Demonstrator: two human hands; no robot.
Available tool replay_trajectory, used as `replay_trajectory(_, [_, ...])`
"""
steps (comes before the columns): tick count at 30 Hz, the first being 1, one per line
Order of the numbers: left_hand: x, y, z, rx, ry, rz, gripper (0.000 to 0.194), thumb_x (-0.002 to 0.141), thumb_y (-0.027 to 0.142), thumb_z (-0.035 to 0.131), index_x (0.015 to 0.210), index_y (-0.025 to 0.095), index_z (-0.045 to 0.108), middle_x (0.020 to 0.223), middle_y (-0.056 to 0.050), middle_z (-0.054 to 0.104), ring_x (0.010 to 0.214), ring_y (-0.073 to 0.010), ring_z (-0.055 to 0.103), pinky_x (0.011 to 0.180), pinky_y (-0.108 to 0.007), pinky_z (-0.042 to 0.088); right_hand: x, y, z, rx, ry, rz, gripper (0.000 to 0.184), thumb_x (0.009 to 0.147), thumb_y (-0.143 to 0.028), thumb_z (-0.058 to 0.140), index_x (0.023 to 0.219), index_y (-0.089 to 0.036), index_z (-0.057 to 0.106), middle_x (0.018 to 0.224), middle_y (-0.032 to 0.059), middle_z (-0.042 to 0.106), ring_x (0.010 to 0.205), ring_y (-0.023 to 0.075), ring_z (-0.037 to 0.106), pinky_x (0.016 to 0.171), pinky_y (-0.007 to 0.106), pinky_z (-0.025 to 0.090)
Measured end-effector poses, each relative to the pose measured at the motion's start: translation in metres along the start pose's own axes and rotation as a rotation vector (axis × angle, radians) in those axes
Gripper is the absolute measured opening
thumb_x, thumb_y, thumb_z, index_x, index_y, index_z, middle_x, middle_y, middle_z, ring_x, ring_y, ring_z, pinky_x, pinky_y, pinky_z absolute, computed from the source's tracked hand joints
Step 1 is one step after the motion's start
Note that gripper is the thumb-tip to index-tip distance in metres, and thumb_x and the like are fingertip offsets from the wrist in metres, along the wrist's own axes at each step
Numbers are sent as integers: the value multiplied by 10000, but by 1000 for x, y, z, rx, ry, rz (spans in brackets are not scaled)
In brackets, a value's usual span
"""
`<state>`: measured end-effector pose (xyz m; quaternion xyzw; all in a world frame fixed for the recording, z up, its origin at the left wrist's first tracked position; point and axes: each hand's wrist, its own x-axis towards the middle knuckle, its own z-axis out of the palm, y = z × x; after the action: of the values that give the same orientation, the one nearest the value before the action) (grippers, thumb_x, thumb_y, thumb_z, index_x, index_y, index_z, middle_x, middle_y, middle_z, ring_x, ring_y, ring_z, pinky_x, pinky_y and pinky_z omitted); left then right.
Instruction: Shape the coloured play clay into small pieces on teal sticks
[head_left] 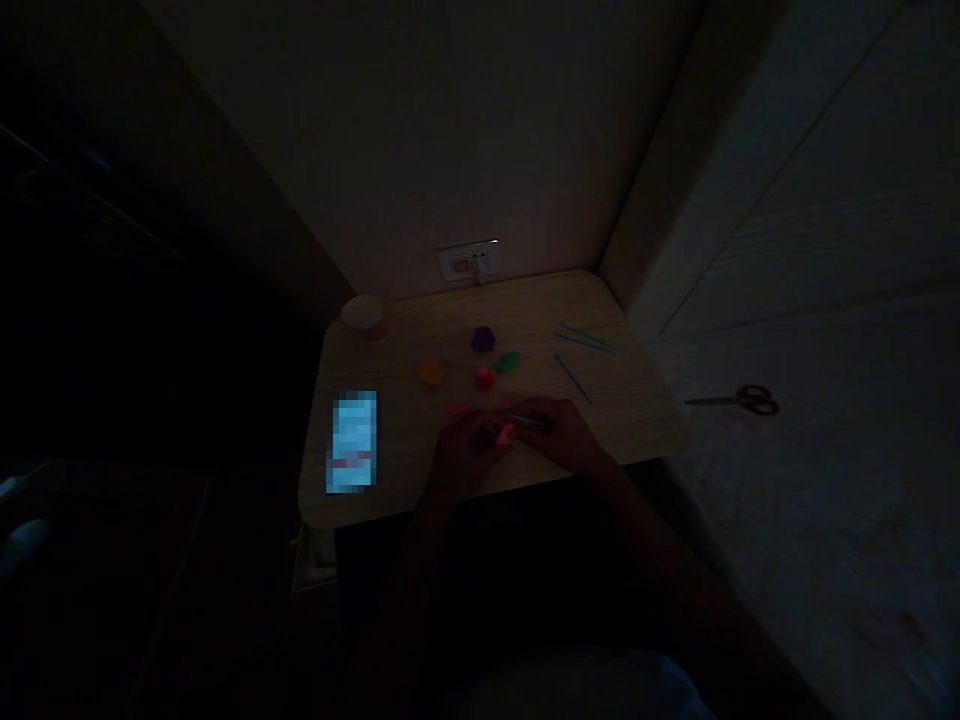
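Note:
In dim light, my left hand [466,450] is closed around a small bright pink lump [507,434] that looks like modelling clay. My right hand [562,430] grips a thin stick-like tool [525,420], its tip close to the pink piece; its exact kind is too dark to make out. More pink clay [457,409] lies just behind the left fingers. Beyond the hands sit lumps of red clay [484,378], green clay [508,362], purple clay [483,339] and orange clay [430,374].
A lit phone [352,442] lies on the left of the wooden table [405,470]. Behind it stands a pale cup [364,314]. Thin blue-green tools [574,378] rest at the right. Scissors [739,400] lie on a pale surface beyond the right edge. A wall socket [469,262] holds a plug.

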<state>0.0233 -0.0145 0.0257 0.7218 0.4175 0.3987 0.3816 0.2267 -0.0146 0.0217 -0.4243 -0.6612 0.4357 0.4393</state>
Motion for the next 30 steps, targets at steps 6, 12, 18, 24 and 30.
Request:
replay_trajectory(6, [0,3,-1,70,12,23,157,876,313,745,821,187,670,744,8,679,660,-133,614,609,-228,469,0,-1,-1,23,-119,-51,149,935,-379,739,971,-266,828,1038,41,819,1175,249,718,1021,384,542])
replay_trajectory(12, [1,2,0,111,33,69,260,918,412,721,786,190,683,743,-9,682,688,-151,619,659,-259,479,-1,-3,1,32,-116,-53,179,928,-417,748,1000,-274,828,1087,45,811,1173,243,718,1017,379,547])
replay_trajectory(18, [0,2,-2,71,-6,25,251,994,384,613,900,194,749,866,-52,762,804,-195,690,767,-308,534,-1,0,3,63,-2,-18,226,881,-444,784,972,-240,815,1089,69,809,1025,240,764,941,376,590])
replay_trajectory(24, [1,1,-3,21,-66,16,384,1058,376,449,925,191,758,838,-57,770,785,-204,708,768,-316,544,-1,-1,2,56,-17,-20,214,860,-423,804,965,-236,808,1093,67,807,1022,237,761,940,359,580])
replay_trajectory(30, [1,1,-3,10,-74,31,412,1070,401,416,932,188,741,786,-51,726,746,-194,671,779,-323,529,-2,1,0,-28,43,-49,232,967,-425,655,1002,-231,777,1001,52,801,909,221,746,842,339,577])
